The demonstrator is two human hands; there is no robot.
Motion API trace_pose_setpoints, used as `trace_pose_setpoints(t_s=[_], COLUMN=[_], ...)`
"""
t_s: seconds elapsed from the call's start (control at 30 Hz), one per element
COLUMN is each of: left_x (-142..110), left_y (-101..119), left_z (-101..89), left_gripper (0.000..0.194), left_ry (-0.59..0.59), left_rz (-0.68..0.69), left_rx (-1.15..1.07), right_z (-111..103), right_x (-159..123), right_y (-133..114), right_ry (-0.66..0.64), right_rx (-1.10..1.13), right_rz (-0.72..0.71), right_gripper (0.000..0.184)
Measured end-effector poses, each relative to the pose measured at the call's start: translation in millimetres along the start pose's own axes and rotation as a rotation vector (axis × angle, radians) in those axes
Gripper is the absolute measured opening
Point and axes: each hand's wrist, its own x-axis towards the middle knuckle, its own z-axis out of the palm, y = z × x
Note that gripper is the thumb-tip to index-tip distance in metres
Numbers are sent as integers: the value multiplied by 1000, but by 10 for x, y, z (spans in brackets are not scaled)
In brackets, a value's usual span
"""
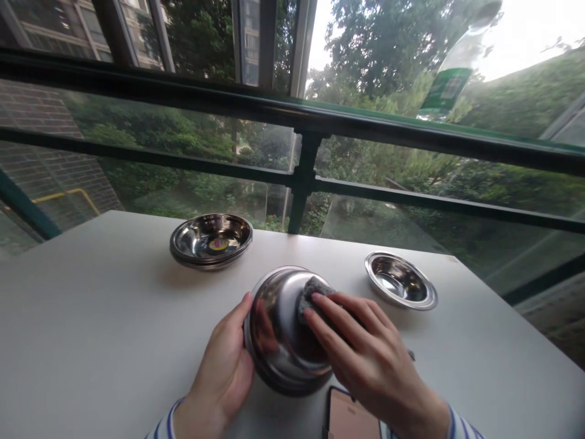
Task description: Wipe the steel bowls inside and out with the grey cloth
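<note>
A shiny steel bowl [281,329] is tilted with its rounded underside toward me, just above the white table [91,317]. My left hand [223,372] grips its left rim, thumb on the outside. My right hand [365,353] presses a small grey cloth [311,294] against the bowl's outer surface, fingers flat over the cloth.
A stack of steel bowls [211,239] with a sticker inside sits at the back left. One more steel bowl [401,280] stands at the right. A phone [351,417] lies at the near edge. A green railing [301,177] and glass close off the far side.
</note>
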Motion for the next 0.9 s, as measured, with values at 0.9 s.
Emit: trace_pose_setpoints(t_s=[0.9], left_x=[-45], left_y=[-74], left_z=[-56], left_gripper=[12], left_ry=[-72], left_rz=[16], left_rx=[62], right_z=[-106], right_x=[155], right_y=[-143], right_ry=[-90], right_rx=[189], right_rz=[-96], right_gripper=[25])
